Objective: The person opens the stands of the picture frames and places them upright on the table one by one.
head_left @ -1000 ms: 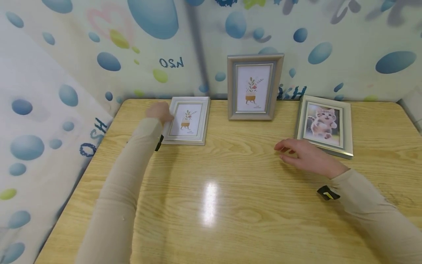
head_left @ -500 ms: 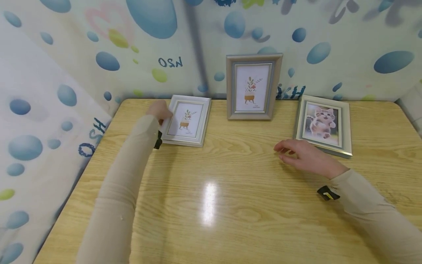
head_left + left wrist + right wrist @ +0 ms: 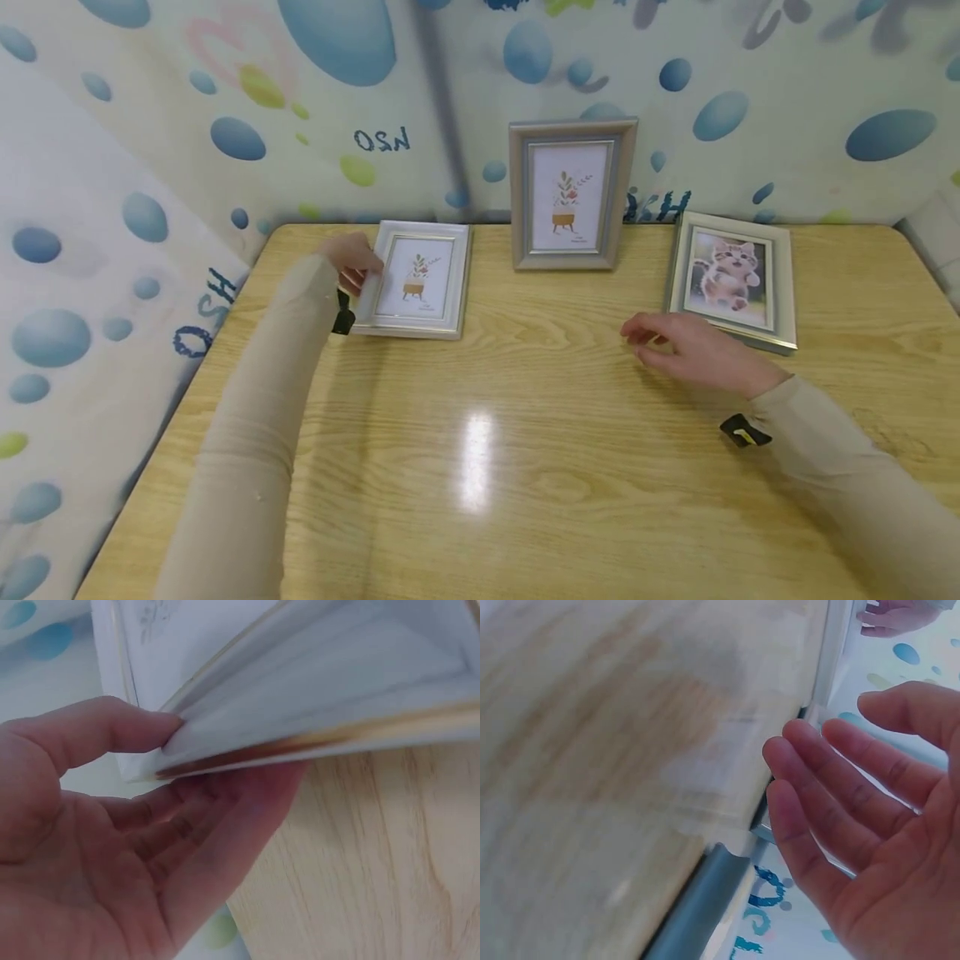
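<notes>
My left hand (image 3: 349,259) grips the left edge of a white picture frame (image 3: 375,321) holding a flower-pot print. In the left wrist view, the thumb lies on the front of this white frame (image 3: 315,697) and the other fingers reach beneath it. That edge is off the wood there. My right hand (image 3: 693,352) hovers over the table, fingers relaxed and holding nothing. Just beyond it lies a cream and grey-green picture frame (image 3: 782,275) with a kitten photo, partly covered by the hand. A taupe picture frame (image 3: 520,200) with the same flower-pot print stands upright between them.
The wooden table (image 3: 555,433) meets a patterned wall (image 3: 465,92) with blue and green drops along its back edge. The upright frame stands close to that wall. Another wall (image 3: 97,250) runs along the left side.
My left hand has moved a little left and towards me, and the white picture frame has shifted slightly with it. The right hand and the other two frames stay put.
</notes>
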{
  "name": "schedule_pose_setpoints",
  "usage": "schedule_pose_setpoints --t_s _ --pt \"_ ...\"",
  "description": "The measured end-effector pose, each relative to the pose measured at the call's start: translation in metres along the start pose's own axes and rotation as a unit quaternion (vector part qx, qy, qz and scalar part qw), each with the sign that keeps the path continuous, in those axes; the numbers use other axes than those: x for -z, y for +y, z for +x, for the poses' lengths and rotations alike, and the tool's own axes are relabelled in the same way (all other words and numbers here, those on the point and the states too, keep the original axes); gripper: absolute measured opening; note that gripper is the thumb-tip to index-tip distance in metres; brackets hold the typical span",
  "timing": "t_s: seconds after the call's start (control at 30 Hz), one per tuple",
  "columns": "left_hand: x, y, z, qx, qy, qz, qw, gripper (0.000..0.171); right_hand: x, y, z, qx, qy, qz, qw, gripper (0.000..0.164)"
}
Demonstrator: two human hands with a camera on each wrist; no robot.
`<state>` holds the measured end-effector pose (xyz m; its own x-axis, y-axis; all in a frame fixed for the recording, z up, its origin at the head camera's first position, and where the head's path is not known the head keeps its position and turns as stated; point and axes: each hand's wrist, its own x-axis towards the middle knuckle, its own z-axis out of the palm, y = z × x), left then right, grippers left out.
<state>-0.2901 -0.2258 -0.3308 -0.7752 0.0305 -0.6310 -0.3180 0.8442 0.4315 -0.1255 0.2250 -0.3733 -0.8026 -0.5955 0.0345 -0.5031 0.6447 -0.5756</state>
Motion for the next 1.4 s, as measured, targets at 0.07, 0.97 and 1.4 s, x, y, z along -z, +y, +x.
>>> schedule_pose_setpoints --t_s 0.07,0.97,1.4 --pt "0.004 -0.003 0.001 0.001 -0.015 -0.027 0.9995 0.023 0.004 -0.001 0.002 -0.002 0.000 0.001 1.000 0.018" --pt "0.010 0.016 -0.030 -0.082 -0.045 -0.051 0.9944 0.064 0.062 0.001 0.012 -0.040 0.016 0.023 0.999 0.023" --pt "-0.008 0.048 -0.045 -0.156 -0.062 -0.025 0.9855 0.071 0.070 0.015 0.017 -0.057 0.021 0.059 0.996 0.022"
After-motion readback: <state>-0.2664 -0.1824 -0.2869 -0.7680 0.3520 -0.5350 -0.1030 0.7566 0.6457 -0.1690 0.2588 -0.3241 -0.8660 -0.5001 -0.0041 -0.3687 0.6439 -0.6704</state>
